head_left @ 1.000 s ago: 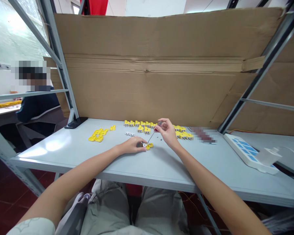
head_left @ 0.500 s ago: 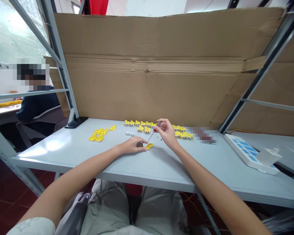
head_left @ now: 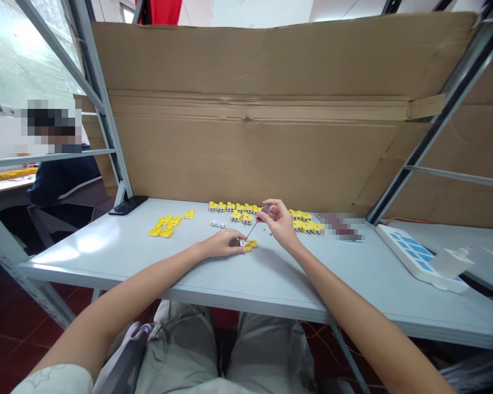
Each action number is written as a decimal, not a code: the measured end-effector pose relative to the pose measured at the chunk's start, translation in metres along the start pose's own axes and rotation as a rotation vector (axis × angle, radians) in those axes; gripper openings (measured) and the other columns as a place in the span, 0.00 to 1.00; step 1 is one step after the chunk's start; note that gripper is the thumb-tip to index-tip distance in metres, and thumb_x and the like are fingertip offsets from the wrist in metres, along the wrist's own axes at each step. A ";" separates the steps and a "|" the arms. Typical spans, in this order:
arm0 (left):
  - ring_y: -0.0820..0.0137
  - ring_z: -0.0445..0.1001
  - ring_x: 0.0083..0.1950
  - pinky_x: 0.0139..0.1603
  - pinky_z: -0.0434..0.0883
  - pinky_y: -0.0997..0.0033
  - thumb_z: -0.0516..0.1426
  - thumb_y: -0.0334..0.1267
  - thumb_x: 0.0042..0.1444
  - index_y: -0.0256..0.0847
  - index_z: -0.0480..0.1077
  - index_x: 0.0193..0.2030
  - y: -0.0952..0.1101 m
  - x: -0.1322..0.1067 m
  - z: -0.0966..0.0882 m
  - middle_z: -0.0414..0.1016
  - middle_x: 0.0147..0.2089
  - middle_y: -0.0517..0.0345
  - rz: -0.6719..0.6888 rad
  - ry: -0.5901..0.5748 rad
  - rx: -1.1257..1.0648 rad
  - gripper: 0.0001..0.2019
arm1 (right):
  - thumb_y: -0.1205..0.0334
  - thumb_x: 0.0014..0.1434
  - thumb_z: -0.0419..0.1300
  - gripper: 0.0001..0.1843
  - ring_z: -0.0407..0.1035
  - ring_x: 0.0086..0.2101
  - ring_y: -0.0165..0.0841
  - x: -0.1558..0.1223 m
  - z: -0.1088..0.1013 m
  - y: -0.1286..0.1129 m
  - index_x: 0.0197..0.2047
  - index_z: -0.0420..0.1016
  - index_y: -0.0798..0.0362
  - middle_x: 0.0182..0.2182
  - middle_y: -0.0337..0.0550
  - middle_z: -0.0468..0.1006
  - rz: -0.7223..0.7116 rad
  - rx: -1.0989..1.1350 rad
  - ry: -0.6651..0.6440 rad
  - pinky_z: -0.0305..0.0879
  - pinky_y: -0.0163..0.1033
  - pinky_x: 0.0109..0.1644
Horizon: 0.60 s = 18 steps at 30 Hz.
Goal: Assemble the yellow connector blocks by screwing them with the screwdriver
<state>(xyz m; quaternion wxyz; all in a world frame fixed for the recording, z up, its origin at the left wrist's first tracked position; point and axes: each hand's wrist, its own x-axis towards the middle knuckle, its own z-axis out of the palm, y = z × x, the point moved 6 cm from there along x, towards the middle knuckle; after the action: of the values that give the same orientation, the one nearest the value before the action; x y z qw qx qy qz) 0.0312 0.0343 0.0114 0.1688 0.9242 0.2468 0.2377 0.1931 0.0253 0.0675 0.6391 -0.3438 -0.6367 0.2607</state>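
My right hand (head_left: 281, 221) is closed, thumb against fingers, around the dark reddish handle of a screwdriver (head_left: 258, 220); the tool's long axis slants, its thin metal shaft pointing down and leftward to the workpiece (head_left: 250, 245). My left hand (head_left: 217, 244) pinches that workpiece low over the grey-white table (head_left: 287, 279), its long axis running left to right: dark at my fingers, white mid-length, yellow at the right end. Tip contact is too small to tell.

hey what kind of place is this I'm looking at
Probably a small assembly workshop: rows of small yellow parts sit on a pale worktable, the right hand holds what looks like a screwdriver, and another person sits near a second table.
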 end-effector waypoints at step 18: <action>0.69 0.72 0.39 0.41 0.69 0.69 0.58 0.55 0.55 0.38 0.65 0.43 0.000 -0.001 -0.002 0.73 0.43 0.52 -0.046 0.006 -0.135 0.21 | 0.47 0.50 0.66 0.21 0.73 0.28 0.34 0.000 -0.001 -0.002 0.42 0.64 0.46 0.24 0.32 0.69 -0.002 -0.015 -0.004 0.74 0.45 0.38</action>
<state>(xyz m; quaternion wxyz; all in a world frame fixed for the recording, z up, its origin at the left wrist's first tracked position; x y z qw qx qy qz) 0.0289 0.0340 0.0128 0.2352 0.9042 0.2517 0.2527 0.1943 0.0238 0.0687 0.6352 -0.3476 -0.6404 0.2560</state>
